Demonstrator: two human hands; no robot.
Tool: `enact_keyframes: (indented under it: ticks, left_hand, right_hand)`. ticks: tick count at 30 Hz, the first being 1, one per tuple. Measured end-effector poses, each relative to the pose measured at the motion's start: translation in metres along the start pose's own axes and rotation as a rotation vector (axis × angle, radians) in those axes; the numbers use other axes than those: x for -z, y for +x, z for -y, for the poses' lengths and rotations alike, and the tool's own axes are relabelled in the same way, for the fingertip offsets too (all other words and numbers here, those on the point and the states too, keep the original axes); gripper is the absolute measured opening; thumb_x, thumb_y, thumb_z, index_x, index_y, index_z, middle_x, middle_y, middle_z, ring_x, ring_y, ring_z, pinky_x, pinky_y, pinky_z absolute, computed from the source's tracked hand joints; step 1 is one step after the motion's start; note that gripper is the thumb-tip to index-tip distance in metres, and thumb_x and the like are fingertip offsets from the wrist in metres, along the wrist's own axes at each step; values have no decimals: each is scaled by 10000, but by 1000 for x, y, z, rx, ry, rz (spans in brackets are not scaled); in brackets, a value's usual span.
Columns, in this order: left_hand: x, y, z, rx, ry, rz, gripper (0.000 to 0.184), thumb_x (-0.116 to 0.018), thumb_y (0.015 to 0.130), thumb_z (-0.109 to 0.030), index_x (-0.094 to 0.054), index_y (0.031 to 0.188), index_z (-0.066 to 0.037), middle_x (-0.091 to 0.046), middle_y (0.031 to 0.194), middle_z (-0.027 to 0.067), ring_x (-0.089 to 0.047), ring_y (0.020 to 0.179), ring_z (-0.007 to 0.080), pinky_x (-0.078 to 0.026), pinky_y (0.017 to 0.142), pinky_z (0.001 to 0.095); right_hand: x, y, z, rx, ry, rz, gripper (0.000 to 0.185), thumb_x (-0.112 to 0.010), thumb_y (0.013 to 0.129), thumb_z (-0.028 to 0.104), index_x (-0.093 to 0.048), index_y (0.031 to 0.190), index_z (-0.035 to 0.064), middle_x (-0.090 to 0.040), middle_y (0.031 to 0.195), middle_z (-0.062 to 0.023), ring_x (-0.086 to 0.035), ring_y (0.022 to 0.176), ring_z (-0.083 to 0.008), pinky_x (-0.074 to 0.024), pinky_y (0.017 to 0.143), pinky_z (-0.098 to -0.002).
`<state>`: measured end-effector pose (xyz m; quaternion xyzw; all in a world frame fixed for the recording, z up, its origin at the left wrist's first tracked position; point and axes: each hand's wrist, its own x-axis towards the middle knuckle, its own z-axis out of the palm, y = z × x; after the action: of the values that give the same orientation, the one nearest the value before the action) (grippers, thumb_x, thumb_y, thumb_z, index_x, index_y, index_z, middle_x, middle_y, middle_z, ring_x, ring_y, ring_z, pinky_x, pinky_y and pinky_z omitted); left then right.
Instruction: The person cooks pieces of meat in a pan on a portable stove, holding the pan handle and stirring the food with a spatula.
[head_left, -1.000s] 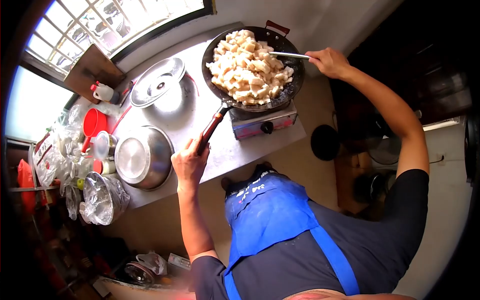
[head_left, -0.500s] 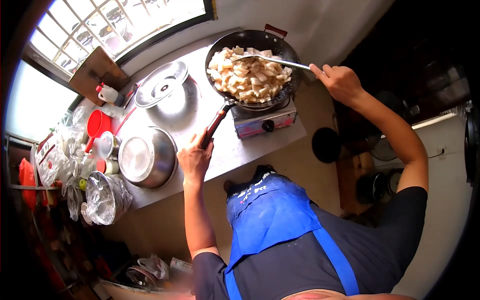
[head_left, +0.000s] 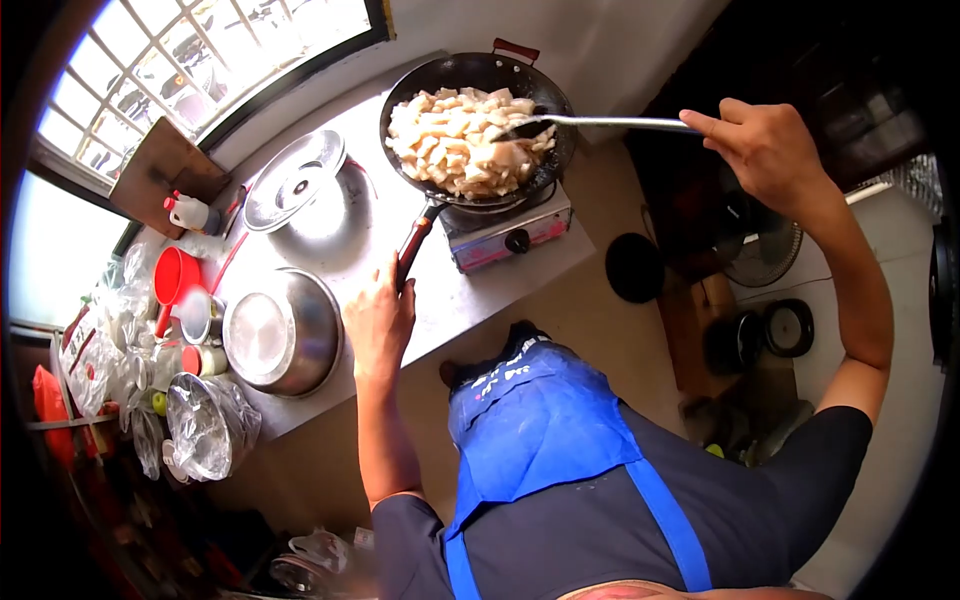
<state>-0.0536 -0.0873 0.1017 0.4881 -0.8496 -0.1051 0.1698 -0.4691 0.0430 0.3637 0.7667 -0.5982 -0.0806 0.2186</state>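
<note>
A black wok (head_left: 440,76) sits on a portable gas stove (head_left: 490,245), full of pale chunks of food (head_left: 450,140) that look like diced meat. My left hand (head_left: 380,320) is closed around the wok's long handle (head_left: 416,240), at the near side of the pan. Out to the right of the wok, my right hand (head_left: 768,155) grips the end of a long metal spatula (head_left: 620,122). The spatula's dark head rests among the chunks at the wok's right side, partly hidden by them.
A round metal lid (head_left: 275,195) and an upturned steel basin (head_left: 330,340) lie on the table left of the wok. Further left are a red ladle (head_left: 178,272), jars, plastic bags and a leaning wooden board (head_left: 165,175). A barred window (head_left: 200,60) is behind.
My right hand has moved right and slightly up, drawing the spatula's head toward the wok's right side. My left hand stays on the handle. The whole view has shifted a little.
</note>
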Motion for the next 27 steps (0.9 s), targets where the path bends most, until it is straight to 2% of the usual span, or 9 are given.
enact_keyframes:
  ticks: [6,8,10,12,14,16,17,23,27]
  left_hand:
    - [-5,5,4,26,-3,27,595,-827,855,-236,-661,1424,-193,-709,930,107,-721,821,335,-567,729,442]
    - [-9,6,12,-22,-61,6,620,-839,841,-243,-663,1436,-220,-704,927,109,-715,805,335,-563,720,441]
    - [-9,7,14,-26,-56,7,613,-844,831,-238,-675,1420,-201,-697,918,114,-710,793,334,-560,708,444]
    - [-11,6,16,-67,-38,5,616,-838,828,-216,-673,1421,-186,-694,903,118,-707,783,332,-555,699,449]
    - [-13,5,17,-56,-31,6,615,-830,827,-202,-670,1420,-179,-699,898,113,-708,785,327,-555,699,447]
    - [-14,6,19,-80,-34,2,610,-824,826,-196,-672,1417,-187,-703,893,104,-714,795,321,-560,705,444]
    - [-14,4,20,-68,-30,2,610,-824,826,-196,-672,1417,-187,-703,893,104,-714,795,321,-560,705,444]
    - [-11,7,18,-59,-22,40,600,-806,821,-172,-681,1408,-178,-732,954,100,-727,834,312,-570,730,440]
    - [-11,6,17,-72,-27,10,582,-804,813,-158,-699,1385,-175,-742,957,107,-732,850,314,-571,744,439]
  right_hand:
    - [1,-5,18,127,-120,189,374,-680,891,79,-762,1253,124,-624,851,-52,-649,688,-230,-511,604,-368]
    - [-10,-7,28,198,1,234,485,-655,872,-5,-703,1349,65,-587,837,-75,-607,669,-240,-493,579,-376]
    - [-37,-13,49,201,31,342,577,-647,842,-11,-622,1419,-15,-599,919,-107,-625,691,-249,-514,597,-367]
    - [-75,-11,78,205,7,350,555,-615,863,9,-602,1412,-73,-597,918,-100,-625,694,-229,-515,584,-328]
    - [-114,-11,109,241,-105,217,488,-609,899,71,-647,1351,-109,-596,841,-58,-619,680,-158,-504,534,-277]
    - [-149,-13,139,267,-264,133,488,-610,902,90,-663,1338,-122,-579,803,-45,-597,689,-141,-504,529,-252]
    - [-161,-11,149,254,-284,119,490,-615,895,101,-675,1329,-118,-577,794,-51,-586,706,-139,-506,519,-239]
    - [-196,10,191,-38,-174,114,514,-592,905,119,-646,1356,-120,-602,789,-84,-624,565,-150,-521,474,-270]
    - [-215,25,197,-147,-83,46,483,-572,930,116,-632,1346,-123,-633,805,-109,-651,583,-158,-541,455,-303]
